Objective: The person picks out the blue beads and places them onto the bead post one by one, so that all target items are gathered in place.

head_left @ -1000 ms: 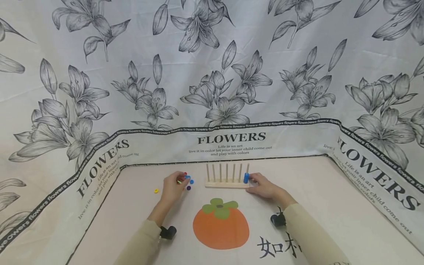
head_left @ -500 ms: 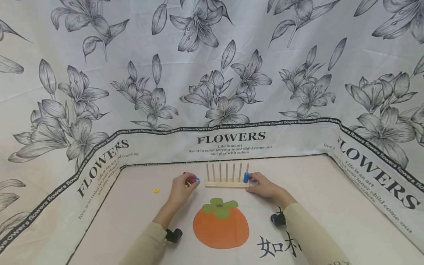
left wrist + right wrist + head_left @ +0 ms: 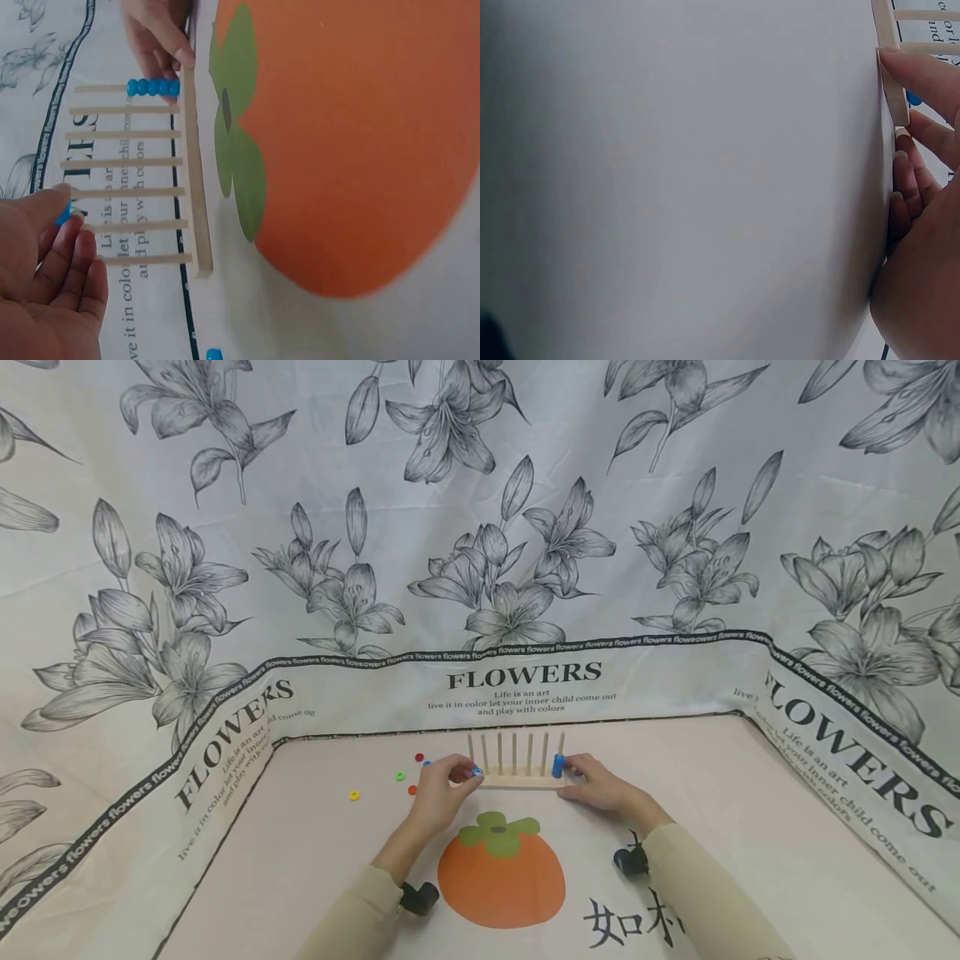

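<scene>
A wooden rack with a row of upright pegs stands on the cloth. On its rightmost peg sits a stack of blue beads. My left hand pinches a single blue bead between thumb and fingertips, close to the upper ends of the left pegs in the left wrist view. The other pegs are bare. At the opposite end, my right hand grips the end of the base, its thumb along the front edge and fingers behind.
Loose beads lie left of the rack: a yellow one, a green one, a red one, an orange-red one and a blue one. A printed persimmon marks the cloth in front. Behind hangs a flowered curtain.
My left hand has moved right, carrying the blue bead from the loose beads to the rack's left end. My right hand has stayed at the base.
</scene>
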{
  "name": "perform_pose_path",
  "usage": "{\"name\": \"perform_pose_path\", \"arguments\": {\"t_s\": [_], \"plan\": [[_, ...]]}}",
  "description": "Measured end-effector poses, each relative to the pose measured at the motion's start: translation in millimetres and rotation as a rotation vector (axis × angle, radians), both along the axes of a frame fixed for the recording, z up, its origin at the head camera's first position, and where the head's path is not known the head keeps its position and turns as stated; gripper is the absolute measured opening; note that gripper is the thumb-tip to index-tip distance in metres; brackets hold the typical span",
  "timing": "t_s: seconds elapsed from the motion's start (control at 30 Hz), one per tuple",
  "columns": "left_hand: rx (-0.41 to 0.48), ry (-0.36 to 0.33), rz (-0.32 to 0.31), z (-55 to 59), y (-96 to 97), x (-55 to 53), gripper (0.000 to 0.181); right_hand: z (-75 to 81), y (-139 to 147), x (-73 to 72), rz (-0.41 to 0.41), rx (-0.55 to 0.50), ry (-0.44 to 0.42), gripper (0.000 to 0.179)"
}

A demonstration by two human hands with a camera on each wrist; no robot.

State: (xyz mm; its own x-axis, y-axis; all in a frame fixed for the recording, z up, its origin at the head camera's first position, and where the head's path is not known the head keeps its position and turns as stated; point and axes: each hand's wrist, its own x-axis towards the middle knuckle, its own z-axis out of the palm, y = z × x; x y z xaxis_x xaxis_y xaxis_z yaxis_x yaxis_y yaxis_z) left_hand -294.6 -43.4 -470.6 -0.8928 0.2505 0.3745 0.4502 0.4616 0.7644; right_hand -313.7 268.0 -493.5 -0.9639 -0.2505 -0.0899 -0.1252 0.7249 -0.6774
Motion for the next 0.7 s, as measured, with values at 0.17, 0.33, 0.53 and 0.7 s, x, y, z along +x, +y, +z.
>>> {"name": "perform_pose_path", "arguments": {"t_s": [0.17, 0.33, 0.53, 0.7], "plan": [[0.011, -0.013, -0.034, -0.5, 14.4, 0.0, 0.014, -2.4, 1.3, -0.1, -0.004, -0.009, -0.002, 0.068], [0.013, -0.024, -0.048, 2.9, 30.0, -0.3, 0.013, -9.1, 5.7, -3.9, 0.0, -0.02, 0.011, 0.069], [0.019, -0.033, -0.075, 7.9, 47.2, -0.3, 0.013, -4.1, 3.4, -0.7, 0.011, -0.015, 0.008, 0.069], [0.017, -0.023, -0.086, 11.7, 57.9, -0.3, 0.013, -1.8, 1.7, -0.4, 0.001, -0.008, 0.002, 0.068]]}}
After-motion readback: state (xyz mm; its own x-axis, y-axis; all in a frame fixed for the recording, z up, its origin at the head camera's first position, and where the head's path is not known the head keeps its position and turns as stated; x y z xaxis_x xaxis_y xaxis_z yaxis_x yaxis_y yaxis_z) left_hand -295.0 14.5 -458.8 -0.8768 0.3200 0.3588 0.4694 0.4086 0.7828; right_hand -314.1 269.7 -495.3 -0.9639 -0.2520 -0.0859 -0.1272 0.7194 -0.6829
